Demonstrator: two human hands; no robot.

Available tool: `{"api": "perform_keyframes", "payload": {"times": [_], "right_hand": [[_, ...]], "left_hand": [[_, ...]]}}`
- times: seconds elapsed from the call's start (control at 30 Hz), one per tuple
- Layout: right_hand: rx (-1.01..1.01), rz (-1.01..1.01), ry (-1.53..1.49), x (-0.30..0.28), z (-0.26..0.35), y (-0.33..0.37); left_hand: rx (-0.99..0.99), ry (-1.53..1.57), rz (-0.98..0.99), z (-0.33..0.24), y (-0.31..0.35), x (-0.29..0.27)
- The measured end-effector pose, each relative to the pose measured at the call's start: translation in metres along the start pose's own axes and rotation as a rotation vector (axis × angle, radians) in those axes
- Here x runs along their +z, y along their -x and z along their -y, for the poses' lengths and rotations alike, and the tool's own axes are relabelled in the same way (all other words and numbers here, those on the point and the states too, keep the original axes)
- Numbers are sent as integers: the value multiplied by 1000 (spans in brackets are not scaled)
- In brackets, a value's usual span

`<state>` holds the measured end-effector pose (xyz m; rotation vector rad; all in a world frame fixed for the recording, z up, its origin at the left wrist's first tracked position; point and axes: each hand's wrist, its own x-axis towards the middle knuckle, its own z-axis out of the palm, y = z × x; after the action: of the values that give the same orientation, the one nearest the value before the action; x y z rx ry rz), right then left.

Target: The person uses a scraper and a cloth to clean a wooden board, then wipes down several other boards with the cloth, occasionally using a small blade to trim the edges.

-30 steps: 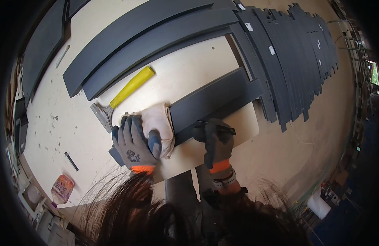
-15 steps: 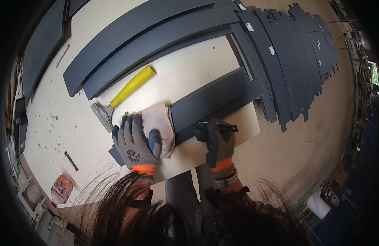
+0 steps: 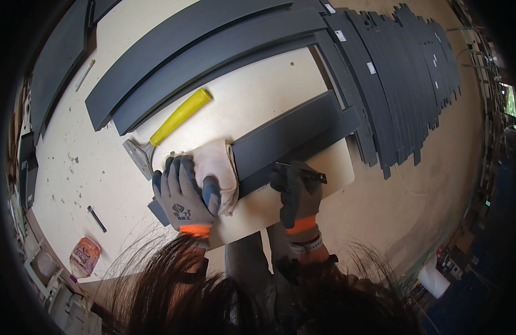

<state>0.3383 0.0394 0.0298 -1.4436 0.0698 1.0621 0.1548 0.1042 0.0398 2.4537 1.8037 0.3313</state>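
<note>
My left hand (image 3: 182, 192), in a grey glove with dark blue fingertips and an orange cuff, presses a pale folded cloth (image 3: 216, 167) down on a dark grey board (image 3: 286, 134). The cloth lies between the thumb and the fingers. My right hand (image 3: 298, 192), gloved alike, is closed round a slim black utility knife (image 3: 313, 176) at the board's near edge. Its fingers hide much of the knife, and I cannot make out the blade. Beyond my left hand lies a scraper (image 3: 182, 116) with a yellow handle and a wide metal blade.
Long dark boards (image 3: 213, 50) lie across the far side of the pale table (image 3: 62, 184). A row of narrow dark strips (image 3: 403, 84) with white labels fills the right. At the left are a small black tool (image 3: 96, 219), a pinkish packet (image 3: 85, 257) and a pale stick (image 3: 85, 75).
My right hand has shifted slightly with the knife, which now slants a little more down to the right. My left hand and the cloth stay in place.
</note>
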Motion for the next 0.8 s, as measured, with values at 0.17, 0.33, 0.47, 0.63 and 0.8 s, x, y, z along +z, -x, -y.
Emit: {"api": "perform_keyframes", "payload": {"times": [0.17, 0.33, 0.47, 0.63, 0.8], "right_hand": [[-62, 22, 68, 0, -8, 0], [-81, -6, -72, 7, -12, 2], [-108, -109, 25, 2, -25, -3], [-80, -140, -27, 18, -13, 6], [-85, -207, 32, 17, -21, 3]], "left_hand": [[15, 7, -1, -1, -1, -1], [7, 12, 4, -2, 0, -1], [4, 19, 2, -2, -1, 0], [8, 22, 5, 0, 1, 0], [8, 22, -7, 0, 1, -1]]}}
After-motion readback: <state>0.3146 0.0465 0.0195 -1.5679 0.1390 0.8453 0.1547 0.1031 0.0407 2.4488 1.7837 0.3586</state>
